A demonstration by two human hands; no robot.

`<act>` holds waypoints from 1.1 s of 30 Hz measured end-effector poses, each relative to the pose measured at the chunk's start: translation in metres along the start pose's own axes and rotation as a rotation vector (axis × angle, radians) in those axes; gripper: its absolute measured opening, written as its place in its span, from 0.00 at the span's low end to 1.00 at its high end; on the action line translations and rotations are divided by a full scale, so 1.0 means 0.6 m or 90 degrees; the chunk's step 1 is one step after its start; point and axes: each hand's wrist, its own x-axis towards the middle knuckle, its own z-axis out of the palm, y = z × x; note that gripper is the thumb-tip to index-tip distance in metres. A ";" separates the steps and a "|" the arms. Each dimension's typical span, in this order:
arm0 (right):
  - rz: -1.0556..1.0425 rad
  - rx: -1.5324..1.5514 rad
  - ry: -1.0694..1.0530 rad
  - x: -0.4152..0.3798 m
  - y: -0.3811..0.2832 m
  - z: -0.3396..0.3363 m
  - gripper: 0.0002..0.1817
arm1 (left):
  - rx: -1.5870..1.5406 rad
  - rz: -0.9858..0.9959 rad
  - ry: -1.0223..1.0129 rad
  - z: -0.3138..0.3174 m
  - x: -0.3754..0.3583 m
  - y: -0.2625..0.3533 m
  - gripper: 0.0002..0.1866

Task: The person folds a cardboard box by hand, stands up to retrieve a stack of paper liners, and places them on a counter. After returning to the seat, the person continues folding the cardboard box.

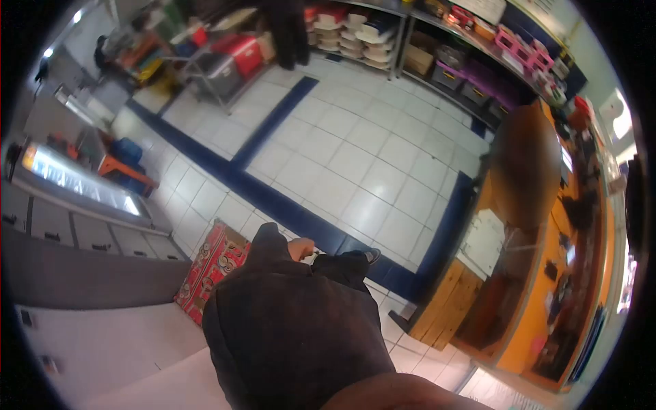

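Observation:
My left hand is small in the head view, just past the dark clothing that covers my body and legs. Its fingers look curled together beside a small pale bit that I cannot make out. A shoe shows to the right of that hand. Left of my legs a red patterned box rests on the floor against the grey cabinet. My right hand is out of view; only a strip of bare skin crosses the bottom edge.
White floor tiles with blue bands lie ahead. To the right runs a long wooden counter, partly blurred. Shelves with stacked trays and grey bins line the back. A person's dark legs stand there. A lit display cooler is left.

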 end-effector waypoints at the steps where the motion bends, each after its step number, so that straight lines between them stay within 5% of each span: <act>1: 0.000 0.013 0.008 -0.001 0.000 -0.006 0.23 | 0.138 0.074 0.014 0.016 0.020 -0.017 0.18; 3: -0.001 0.031 0.022 0.000 -0.004 -0.022 0.23 | 0.085 0.310 0.051 0.043 0.107 -0.042 0.05; 4: -0.002 0.036 0.025 0.003 -0.008 -0.029 0.23 | 0.068 0.426 0.065 0.054 0.130 -0.042 0.07; 8: 0.002 0.048 0.037 0.009 0.014 -0.067 0.23 | 0.106 0.146 0.090 0.066 0.107 0.122 0.07; 13: 0.034 0.075 0.063 -0.001 0.072 -0.146 0.23 | 0.122 0.065 0.220 0.002 0.142 0.266 0.18; 15: 0.045 0.099 0.097 -0.015 0.104 -0.170 0.23 | 0.026 0.036 0.214 -0.066 0.066 0.351 0.19; 17: 0.044 0.113 0.158 -0.038 0.135 -0.183 0.23 | 0.093 0.086 0.287 -0.097 0.089 0.395 0.20; 19: 0.024 0.098 0.253 -0.042 0.142 -0.209 0.23 | 0.387 0.188 0.199 -0.120 0.191 0.411 0.20; 20: 0.036 0.103 0.299 -0.052 0.132 -0.214 0.23 | 0.375 0.197 0.227 -0.133 0.202 0.438 0.20; 22: 0.213 0.430 0.263 0.007 0.167 -0.238 0.25 | 0.386 0.213 0.214 -0.121 0.190 0.499 0.20; 23: 0.223 0.517 0.296 -0.043 0.058 -0.293 0.24 | 0.250 0.207 0.272 -0.122 0.196 0.532 0.20; 24: 0.155 0.477 0.316 -0.003 0.086 -0.298 0.23 | 0.101 0.194 0.341 -0.132 0.202 0.573 0.21; 28: 0.016 0.271 0.319 0.034 0.072 -0.364 0.21 | 0.124 0.276 0.141 -0.138 0.180 0.714 0.23; 31: -0.073 0.175 0.386 0.013 0.009 -0.488 0.21 | 0.044 0.388 0.202 -0.116 0.199 0.762 0.15; 33: -0.197 0.082 0.543 0.067 0.051 -0.593 0.20 | -0.032 0.462 0.334 -0.091 0.173 0.779 0.16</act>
